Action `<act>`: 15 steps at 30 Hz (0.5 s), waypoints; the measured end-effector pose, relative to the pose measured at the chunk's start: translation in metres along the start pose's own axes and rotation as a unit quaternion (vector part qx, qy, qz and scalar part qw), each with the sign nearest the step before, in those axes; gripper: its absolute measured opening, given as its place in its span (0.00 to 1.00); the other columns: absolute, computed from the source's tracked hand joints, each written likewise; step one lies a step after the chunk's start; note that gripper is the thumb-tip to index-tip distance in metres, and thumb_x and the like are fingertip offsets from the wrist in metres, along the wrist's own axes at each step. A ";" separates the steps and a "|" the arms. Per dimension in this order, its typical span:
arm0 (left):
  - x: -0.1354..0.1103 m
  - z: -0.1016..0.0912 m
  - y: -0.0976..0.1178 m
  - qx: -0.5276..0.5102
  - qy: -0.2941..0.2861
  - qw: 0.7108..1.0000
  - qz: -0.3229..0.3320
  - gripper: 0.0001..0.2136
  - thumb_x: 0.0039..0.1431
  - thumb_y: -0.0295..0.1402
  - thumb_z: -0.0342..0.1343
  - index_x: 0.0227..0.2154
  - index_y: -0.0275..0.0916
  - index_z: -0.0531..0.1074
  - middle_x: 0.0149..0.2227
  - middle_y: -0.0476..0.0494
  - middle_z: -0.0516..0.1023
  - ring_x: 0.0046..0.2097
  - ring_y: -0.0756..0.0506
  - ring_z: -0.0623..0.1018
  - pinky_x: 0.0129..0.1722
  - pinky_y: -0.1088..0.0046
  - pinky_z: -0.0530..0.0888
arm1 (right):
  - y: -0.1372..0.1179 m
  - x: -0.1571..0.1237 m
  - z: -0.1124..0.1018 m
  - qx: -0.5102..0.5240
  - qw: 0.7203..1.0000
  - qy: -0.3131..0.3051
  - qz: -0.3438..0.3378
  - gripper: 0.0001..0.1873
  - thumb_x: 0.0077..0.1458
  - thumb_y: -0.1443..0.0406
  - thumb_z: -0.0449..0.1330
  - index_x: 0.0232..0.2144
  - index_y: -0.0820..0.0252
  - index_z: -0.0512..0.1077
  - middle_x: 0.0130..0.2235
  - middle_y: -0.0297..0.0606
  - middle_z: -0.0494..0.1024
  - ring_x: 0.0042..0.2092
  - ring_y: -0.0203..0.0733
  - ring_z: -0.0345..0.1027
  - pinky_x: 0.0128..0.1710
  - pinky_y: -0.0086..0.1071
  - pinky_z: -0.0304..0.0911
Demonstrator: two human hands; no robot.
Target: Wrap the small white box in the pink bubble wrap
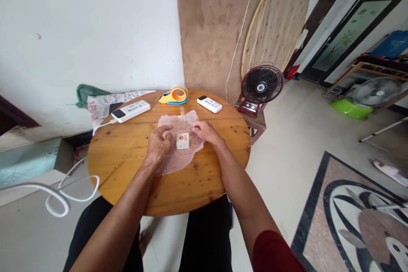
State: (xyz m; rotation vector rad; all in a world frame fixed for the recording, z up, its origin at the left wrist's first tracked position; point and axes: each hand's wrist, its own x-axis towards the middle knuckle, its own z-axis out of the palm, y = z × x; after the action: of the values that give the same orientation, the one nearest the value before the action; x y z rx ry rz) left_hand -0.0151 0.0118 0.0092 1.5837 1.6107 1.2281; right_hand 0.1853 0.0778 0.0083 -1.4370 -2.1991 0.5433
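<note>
While both forearms extend over the round wooden table (pixel 127 165), the left hand (pixel 159 144) and the right hand (pixel 205 131) rest palm-down on a sheet of bubble wrap (pixel 178 159) spread near the table's centre. A small box (pixel 182 140), pale with a red mark on its top face, sits on the bubble wrap between the two hands, just beside each. The left hand's fingers (pixel 166 129) are loosely curled and pinch a raised fold of the wrap; the right hand's fingers (pixel 195 126) lie nearly flat and close together, pressing the wrap's far edge. Whether either hand touches the box cannot be determined. Beyond the wrap, an orange tape dispenser (pixel 174 95) stands at the far edge of the table, with a white remote (pixel 209 104) to its right and a white power bank (pixel 130 111) to its left, cable attached. A red fan (pixel 262 86) stands beside the table.
</note>
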 end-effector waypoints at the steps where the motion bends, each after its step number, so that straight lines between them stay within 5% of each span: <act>1: -0.004 -0.004 0.004 0.043 -0.007 0.999 0.011 0.19 0.50 0.34 0.49 0.45 0.36 0.74 0.35 0.43 0.77 0.34 0.43 0.75 0.39 0.67 0.73 | 0.000 0.000 0.000 -0.005 1.000 -0.001 -0.005 0.10 0.55 0.67 0.55 0.37 0.59 0.75 0.40 0.36 0.79 0.41 0.39 0.69 0.42 0.29 0.61; 7: -0.051 -0.028 0.012 0.232 -0.044 0.948 0.215 0.15 0.55 0.40 0.52 0.41 0.40 0.76 0.46 0.37 0.77 0.53 0.36 0.72 0.55 0.57 0.65 | 0.000 0.000 0.000 -0.004 1.000 -0.004 -0.008 0.09 0.55 0.67 0.55 0.35 0.59 0.75 0.39 0.36 0.79 0.41 0.40 0.69 0.41 0.30 0.61; 15: -0.096 -0.026 -0.004 0.358 -0.072 0.894 0.260 0.14 0.52 0.37 0.57 0.42 0.42 0.76 0.46 0.36 0.77 0.51 0.33 0.72 0.55 0.50 0.63 | 0.000 -0.001 0.000 0.007 1.000 0.001 -0.021 0.09 0.55 0.68 0.54 0.33 0.60 0.75 0.39 0.36 0.79 0.40 0.40 0.69 0.41 0.30 0.60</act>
State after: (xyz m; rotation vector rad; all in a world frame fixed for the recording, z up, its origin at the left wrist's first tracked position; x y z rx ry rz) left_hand -0.0266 -0.0862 -0.0031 2.6302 1.6959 0.7233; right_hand 0.1855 0.0767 0.0084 -1.3813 -2.2134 0.5420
